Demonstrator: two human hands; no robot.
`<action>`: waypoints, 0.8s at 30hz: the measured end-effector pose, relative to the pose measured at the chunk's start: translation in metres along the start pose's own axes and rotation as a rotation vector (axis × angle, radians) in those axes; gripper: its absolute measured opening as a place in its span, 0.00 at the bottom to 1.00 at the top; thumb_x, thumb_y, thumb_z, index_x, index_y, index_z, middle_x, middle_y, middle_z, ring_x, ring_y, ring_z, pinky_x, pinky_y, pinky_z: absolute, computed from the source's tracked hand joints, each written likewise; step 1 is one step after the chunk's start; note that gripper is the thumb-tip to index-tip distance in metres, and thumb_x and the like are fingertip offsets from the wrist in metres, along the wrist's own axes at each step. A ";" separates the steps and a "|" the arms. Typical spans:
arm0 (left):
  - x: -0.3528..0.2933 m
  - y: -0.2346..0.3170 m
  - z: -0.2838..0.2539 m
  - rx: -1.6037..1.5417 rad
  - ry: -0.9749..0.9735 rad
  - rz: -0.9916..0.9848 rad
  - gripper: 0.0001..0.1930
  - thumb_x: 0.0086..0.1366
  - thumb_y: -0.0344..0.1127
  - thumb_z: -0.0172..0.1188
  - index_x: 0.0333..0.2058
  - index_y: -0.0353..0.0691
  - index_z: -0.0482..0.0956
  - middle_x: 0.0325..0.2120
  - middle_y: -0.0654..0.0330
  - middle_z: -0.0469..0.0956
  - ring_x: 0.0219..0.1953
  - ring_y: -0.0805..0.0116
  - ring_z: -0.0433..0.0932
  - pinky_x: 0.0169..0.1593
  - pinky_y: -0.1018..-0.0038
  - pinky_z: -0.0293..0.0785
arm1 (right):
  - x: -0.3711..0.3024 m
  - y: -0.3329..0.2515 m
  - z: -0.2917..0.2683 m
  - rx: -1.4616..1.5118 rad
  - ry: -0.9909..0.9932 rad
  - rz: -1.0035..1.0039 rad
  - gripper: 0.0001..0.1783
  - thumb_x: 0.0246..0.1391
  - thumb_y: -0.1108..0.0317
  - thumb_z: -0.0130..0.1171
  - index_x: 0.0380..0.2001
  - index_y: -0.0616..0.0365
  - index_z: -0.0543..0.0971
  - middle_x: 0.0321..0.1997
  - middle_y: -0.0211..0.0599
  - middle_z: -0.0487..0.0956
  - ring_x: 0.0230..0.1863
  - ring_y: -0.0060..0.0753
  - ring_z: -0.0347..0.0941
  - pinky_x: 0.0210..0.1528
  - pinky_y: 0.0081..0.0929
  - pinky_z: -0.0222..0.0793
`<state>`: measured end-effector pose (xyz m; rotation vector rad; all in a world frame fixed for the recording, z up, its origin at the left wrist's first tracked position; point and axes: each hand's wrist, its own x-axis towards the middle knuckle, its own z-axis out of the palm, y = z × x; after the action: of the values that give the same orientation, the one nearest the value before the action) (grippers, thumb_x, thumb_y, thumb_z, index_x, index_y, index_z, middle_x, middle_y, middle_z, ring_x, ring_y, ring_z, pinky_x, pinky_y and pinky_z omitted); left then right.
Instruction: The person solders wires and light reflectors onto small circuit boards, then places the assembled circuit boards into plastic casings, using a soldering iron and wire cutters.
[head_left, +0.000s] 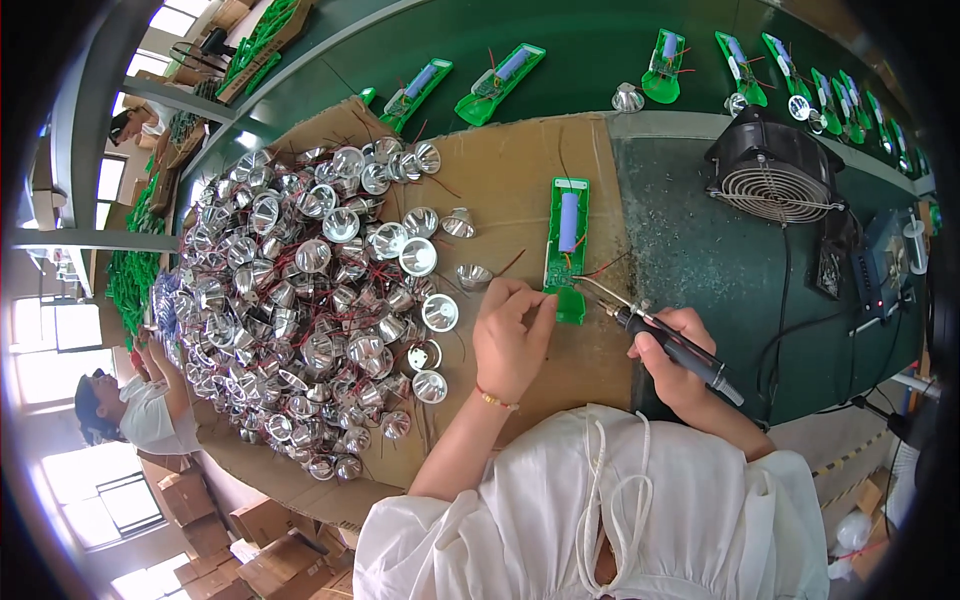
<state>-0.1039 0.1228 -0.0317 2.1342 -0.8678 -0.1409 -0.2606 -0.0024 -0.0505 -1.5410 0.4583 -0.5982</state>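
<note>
A green flashlight housing (570, 306) lies on the cardboard in front of me, with a blue-purple cylindrical battery (569, 222) and thin wires in it. My left hand (514, 335) is at the housing's lower left edge, fingers pinched together; what is between the fingertips is too small to make out. In my right hand (672, 362) is a soldering iron (688, 352) with a black handle and a thin metal tube along its front. Its tip points left at the wires near the housing's lower part. Beside my left hand lies a loose silver reflector cup (474, 276).
A large heap of reflector cups (313, 256) with red wires covers the left of the cardboard sheet (480, 180). A black fan (770, 180) and a soldering station (888, 265) stand at right. More green housings (663, 85) line the far side. Other people sit at left.
</note>
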 end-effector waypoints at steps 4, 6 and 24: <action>0.002 -0.003 0.004 0.019 -0.015 -0.021 0.06 0.51 0.31 0.61 0.24 0.34 0.77 0.26 0.57 0.71 0.23 0.65 0.72 0.26 0.73 0.67 | 0.000 -0.001 -0.001 -0.030 -0.031 0.035 0.10 0.49 0.73 0.55 0.30 0.65 0.66 0.25 0.39 0.72 0.22 0.24 0.72 0.25 0.21 0.69; 0.003 -0.003 0.005 0.021 -0.008 -0.026 0.06 0.51 0.31 0.61 0.24 0.34 0.77 0.26 0.57 0.71 0.23 0.65 0.72 0.26 0.73 0.68 | -0.001 0.002 0.000 -0.019 -0.005 0.039 0.10 0.49 0.72 0.55 0.30 0.65 0.66 0.24 0.39 0.72 0.22 0.24 0.72 0.24 0.21 0.69; 0.005 -0.004 0.006 -0.016 -0.010 -0.043 0.05 0.51 0.30 0.60 0.23 0.35 0.77 0.25 0.57 0.71 0.23 0.64 0.72 0.27 0.73 0.68 | 0.002 -0.006 0.002 0.013 0.014 0.093 0.08 0.50 0.73 0.53 0.31 0.64 0.66 0.23 0.38 0.73 0.22 0.23 0.72 0.23 0.20 0.68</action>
<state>-0.1005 0.1170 -0.0376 2.1399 -0.8238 -0.1801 -0.2584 -0.0019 -0.0446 -1.4953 0.5330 -0.5389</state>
